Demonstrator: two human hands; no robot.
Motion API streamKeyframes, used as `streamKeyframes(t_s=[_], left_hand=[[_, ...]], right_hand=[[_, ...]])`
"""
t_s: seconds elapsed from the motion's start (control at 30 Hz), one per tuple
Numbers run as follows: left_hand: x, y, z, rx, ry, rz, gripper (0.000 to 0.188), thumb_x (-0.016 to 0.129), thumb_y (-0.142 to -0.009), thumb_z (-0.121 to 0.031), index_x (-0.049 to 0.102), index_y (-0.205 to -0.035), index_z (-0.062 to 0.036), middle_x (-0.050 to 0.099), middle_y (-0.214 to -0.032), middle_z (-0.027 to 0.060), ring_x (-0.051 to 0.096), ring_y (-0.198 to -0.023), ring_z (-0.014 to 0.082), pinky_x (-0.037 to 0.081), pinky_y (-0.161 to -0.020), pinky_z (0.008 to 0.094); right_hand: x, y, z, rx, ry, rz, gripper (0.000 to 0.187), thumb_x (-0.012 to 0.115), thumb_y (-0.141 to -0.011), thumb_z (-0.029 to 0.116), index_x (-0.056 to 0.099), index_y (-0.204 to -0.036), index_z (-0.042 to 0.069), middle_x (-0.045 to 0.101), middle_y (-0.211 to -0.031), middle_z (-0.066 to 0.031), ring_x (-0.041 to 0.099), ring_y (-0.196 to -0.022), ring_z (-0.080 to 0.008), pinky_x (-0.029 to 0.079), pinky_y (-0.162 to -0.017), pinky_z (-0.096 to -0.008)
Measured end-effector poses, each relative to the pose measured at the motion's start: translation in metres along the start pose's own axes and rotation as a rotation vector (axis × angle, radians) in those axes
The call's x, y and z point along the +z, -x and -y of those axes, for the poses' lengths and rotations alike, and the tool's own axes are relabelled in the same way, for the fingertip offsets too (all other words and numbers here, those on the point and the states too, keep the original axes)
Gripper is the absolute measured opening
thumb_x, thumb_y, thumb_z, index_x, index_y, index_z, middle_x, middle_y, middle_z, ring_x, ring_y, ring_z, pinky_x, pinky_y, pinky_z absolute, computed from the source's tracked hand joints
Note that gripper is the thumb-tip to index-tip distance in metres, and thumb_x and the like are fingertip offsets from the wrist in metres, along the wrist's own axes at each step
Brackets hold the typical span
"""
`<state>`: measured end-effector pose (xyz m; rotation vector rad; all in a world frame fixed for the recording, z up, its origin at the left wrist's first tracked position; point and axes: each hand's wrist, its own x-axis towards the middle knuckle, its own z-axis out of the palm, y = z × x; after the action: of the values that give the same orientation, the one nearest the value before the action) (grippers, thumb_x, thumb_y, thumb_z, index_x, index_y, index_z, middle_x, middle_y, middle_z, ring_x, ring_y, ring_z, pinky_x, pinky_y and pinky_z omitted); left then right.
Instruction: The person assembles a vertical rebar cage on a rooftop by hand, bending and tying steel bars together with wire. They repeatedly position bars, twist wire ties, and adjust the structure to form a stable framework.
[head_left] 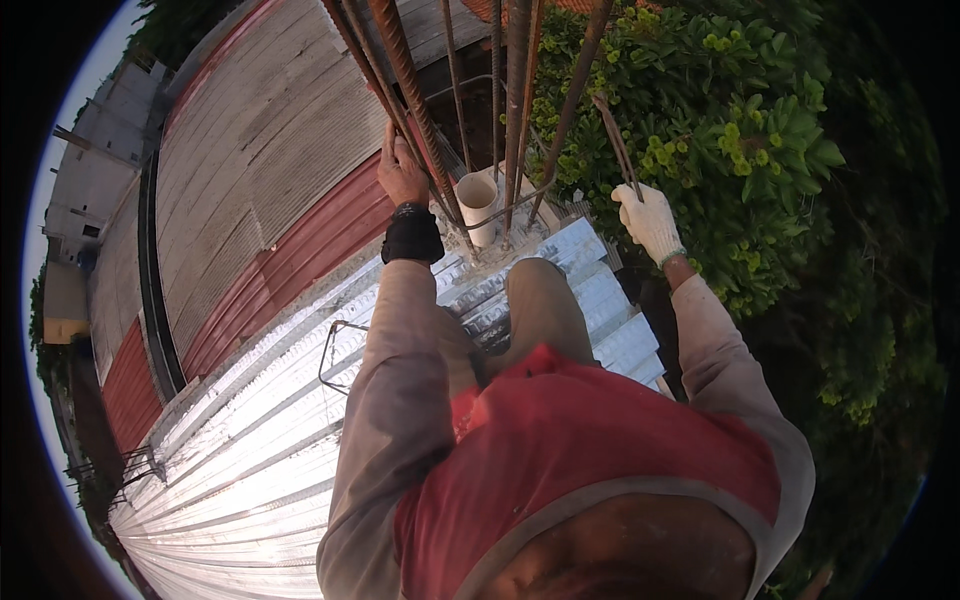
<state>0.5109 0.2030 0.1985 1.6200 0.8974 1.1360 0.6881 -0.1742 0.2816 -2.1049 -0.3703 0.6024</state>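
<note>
My left hand (402, 178), bare with a black band at the wrist, rests against the leftmost of several upright ribbed steel bars (404, 70). At least one finger is stretched upward along that bar, and the far side of the hand is partly hidden. In a white knit glove, my right hand (651, 222) is closed on a rust-brown tool with two long thin handles (617, 143). The handles meet at a small head, which points up toward the bars. An open-topped white plastic pipe (478, 205) stands among the bars, just right of my left wrist.
Shiny corrugated metal sheeting (270, 430) lies under my legs. A bent wire frame (335, 355) sits beside my left forearm. Leafy branches (740, 140) crowd the right side, below the sheeting's edge. Beyond, on the left, are older grey roofing (270, 130) and red sheets (290, 275).
</note>
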Motion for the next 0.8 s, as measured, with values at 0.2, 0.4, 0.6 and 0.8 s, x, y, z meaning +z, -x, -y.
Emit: streamKeyframes(t_s=[0.2, 0.4, 0.6, 0.8], left_hand=[[0.007, -0.005, 0.018, 0.026, 0.101, -0.009, 0.044, 0.048, -0.116, -0.022, 0.061, -0.154, -0.0041, 0.075, -0.137, 0.0153, 0.073, -0.115, 0.0196, 0.055, -0.099, 0.0326], [0.005, -0.015, 0.048, -0.220, 0.203, -0.005, 0.043, 0.053, -0.115, -0.025, 0.063, -0.151, -0.0031, 0.071, -0.143, 0.0208, 0.067, -0.134, 0.0291, 0.050, -0.112, 0.0381], [-0.001, 0.004, 0.064, -0.038, -0.108, -0.089, 0.059, 0.061, -0.111, -0.032, 0.050, -0.160, -0.0016, 0.056, -0.158, 0.0258, 0.054, -0.146, 0.0413, 0.045, -0.119, 0.0463], [0.004, -0.001, 0.053, -0.088, -0.326, -0.053, 0.062, 0.061, -0.110, -0.043, 0.057, -0.148, 0.0060, 0.061, -0.147, 0.0288, 0.060, -0.137, 0.0442, 0.049, -0.112, 0.0504]], right_hand=[[0.029, -0.102, 0.040, -0.562, 0.016, -0.070, 0.028, 0.063, -0.108, 0.030, 0.072, -0.110, 0.004, 0.063, -0.069, -0.0041, 0.060, -0.061, -0.0192, 0.045, -0.062, -0.0382], [0.030, -0.155, 0.024, -0.632, 1.025, 0.116, 0.023, 0.064, -0.106, 0.027, 0.066, -0.116, 0.006, 0.075, -0.108, -0.0226, 0.071, -0.105, -0.0453, 0.057, -0.088, -0.0567], [0.051, -0.142, 0.022, -0.621, 0.639, -0.050, 0.018, 0.066, -0.102, 0.021, 0.065, -0.113, 0.007, 0.075, -0.100, -0.0241, 0.073, -0.099, -0.0459, 0.058, -0.084, -0.0556], [0.042, -0.145, 0.004, -0.654, 0.953, 0.028, 0.020, 0.069, -0.097, 0.020, 0.066, -0.113, 0.008, 0.077, -0.101, -0.0193, 0.074, -0.099, -0.0422, 0.058, -0.083, -0.0566]])
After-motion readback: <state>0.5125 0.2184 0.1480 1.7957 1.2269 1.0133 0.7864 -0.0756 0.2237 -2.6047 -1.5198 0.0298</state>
